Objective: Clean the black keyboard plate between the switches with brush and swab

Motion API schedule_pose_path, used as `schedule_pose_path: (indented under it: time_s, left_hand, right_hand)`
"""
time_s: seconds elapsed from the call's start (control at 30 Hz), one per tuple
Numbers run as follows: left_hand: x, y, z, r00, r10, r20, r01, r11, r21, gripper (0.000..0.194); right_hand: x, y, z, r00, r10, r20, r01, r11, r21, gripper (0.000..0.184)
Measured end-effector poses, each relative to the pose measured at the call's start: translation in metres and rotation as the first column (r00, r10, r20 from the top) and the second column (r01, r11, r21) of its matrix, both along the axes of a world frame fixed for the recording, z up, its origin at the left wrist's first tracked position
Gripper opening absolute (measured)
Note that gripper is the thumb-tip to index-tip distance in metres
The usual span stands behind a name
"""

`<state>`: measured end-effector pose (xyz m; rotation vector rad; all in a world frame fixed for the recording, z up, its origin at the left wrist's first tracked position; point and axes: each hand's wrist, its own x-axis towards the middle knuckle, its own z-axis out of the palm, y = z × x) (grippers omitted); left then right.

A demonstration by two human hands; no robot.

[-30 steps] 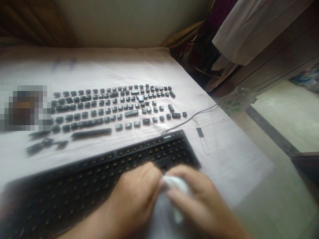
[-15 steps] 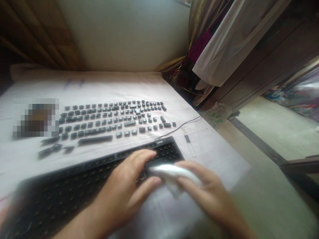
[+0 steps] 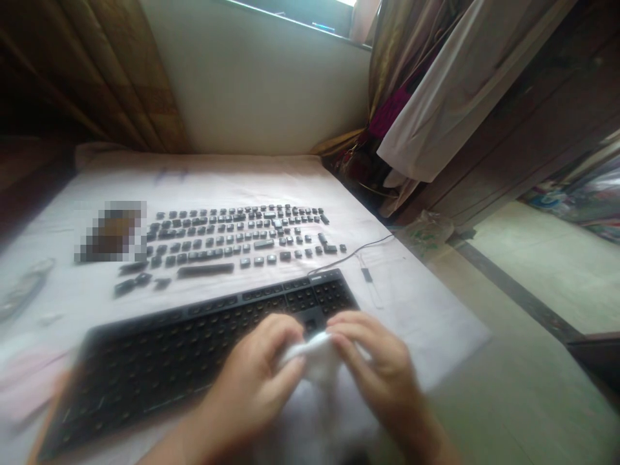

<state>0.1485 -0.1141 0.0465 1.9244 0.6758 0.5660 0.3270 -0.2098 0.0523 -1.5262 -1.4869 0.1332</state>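
The step in hand looks like folding or bunching a white cloth (image 3: 320, 354) between both hands, over the near right part of a black keyboard (image 3: 169, 352) stripped of its keycaps. Blur leaves it unclear whether this is fabric or tissue. Any next move with it calls for a firm pinch and a light touch near the exposed key mounts.

The left hand (image 3: 259, 378) grips the cloth's left end, thumb nearest the wearer and fingers curled over the far side. The right hand (image 3: 382, 361) pinches the other end between thumb and fingers. The hands are close together, joined by the cloth, with both forearms reaching in from the near side, and the knuckles of both are raised.

The keyboard lies slantwise along the near side of the white-covered table (image 3: 426, 303), its cable (image 3: 359, 248) running over the right edge. Beyond it, loose keycaps (image 3: 272, 259) sit in rough rows, with the spacebar (image 3: 205, 270) at their near side. A wire keycap puller (image 3: 367, 276) rests between the keyboard and the table's right edge.
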Motion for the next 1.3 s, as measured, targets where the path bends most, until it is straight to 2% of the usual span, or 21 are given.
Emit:
schedule_pose_path:
  time_s: [0.13,0.2,0.33,0.4,0.47,0.53,0.6,0.7,0.77,0.87,1.0,1.07,1.2,1.27,1.3]
  left_hand:
    - [0.007,-0.007,-0.001,1.0,0.0,0.031,0.005,0.987,-0.163,0.019]
    - [0.008,-0.009,-0.003,0.999,0.016,0.039,-0.008,0.98,-0.199,0.022]
    - [0.009,-0.013,-0.007,1.0,0.005,0.002,-0.004,0.961,-0.275,0.025]
    - [0.011,-0.016,-0.008,1.0,-0.007,0.021,0.013,0.947,-0.322,0.025]
    - [0.015,-0.019,-0.008,0.997,0.04,0.068,-0.013,0.933,-0.359,0.026]
    - [0.02,-0.021,-0.009,0.984,0.134,0.119,-0.077,0.917,-0.392,0.027]
    - [0.025,-0.022,-0.01,0.958,0.238,0.163,-0.154,0.9,-0.408,0.027]
    - [0.032,-0.022,-0.009,0.904,0.37,0.212,-0.254,0.866,-0.43,0.026]
    - [0.036,-0.024,-0.008,0.885,0.409,0.224,-0.266,0.837,-0.478,0.026]
    - [0.037,-0.028,-0.005,0.909,0.353,0.221,-0.196,0.831,-0.52,0.028]
    - [0.033,-0.033,-0.001,0.955,0.223,0.196,-0.091,0.848,-0.523,0.033]
    - [0.032,-0.033,0.001,0.966,0.19,0.178,-0.062,0.831,-0.552,0.033]
    - [0.035,-0.032,0.0,0.965,0.194,0.177,-0.032,0.755,-0.655,0.034]
    - [0.038,-0.033,-0.002,0.951,0.219,0.217,-0.017,0.74,-0.672,0.035]
    - [0.039,-0.034,-0.003,0.945,0.231,0.233,-0.015,0.741,-0.671,0.036]
  right_hand:
    - [-0.015,0.005,-0.002,0.977,-0.04,-0.211,0.045,0.999,0.016,0.013]
    - [-0.018,0.007,-0.004,0.961,-0.052,-0.271,0.056,0.998,0.007,0.014]
    - [-0.018,0.008,-0.01,0.921,-0.146,-0.362,0.155,0.988,-0.003,0.016]
    - [-0.018,0.006,-0.012,0.884,-0.181,-0.43,0.184,0.982,-0.036,0.019]
    - [-0.022,0.004,-0.014,0.851,-0.211,-0.481,0.206,0.976,-0.065,0.02]
    - [-0.027,0.002,-0.016,0.858,-0.225,-0.462,0.232,0.972,-0.042,0.017]
    - [-0.033,0.0,-0.018,0.912,-0.204,-0.356,0.238,0.97,0.053,0.016]
    - [-0.041,-0.002,-0.022,0.978,-0.145,-0.148,0.171,0.969,0.178,0.029]
    - [-0.044,-0.002,-0.026,0.991,-0.123,-0.061,0.133,0.97,0.204,0.038]
    - [-0.044,-0.002,-0.032,0.99,-0.139,-0.018,0.139,0.964,0.228,0.044]
    - [-0.035,-0.004,-0.036,0.984,-0.166,-0.058,0.175,0.96,0.217,0.037]
    - [-0.031,-0.007,-0.036,0.978,-0.169,-0.124,0.189,0.967,0.173,0.032]
    - [-0.029,-0.009,-0.033,0.911,-0.207,-0.358,0.241,0.969,0.054,0.018]
    - [-0.029,-0.009,-0.031,0.892,-0.186,-0.411,0.221,0.974,0.039,0.005]
    - [-0.028,-0.008,-0.03,0.892,-0.173,-0.416,0.208,0.977,0.039,0.007]
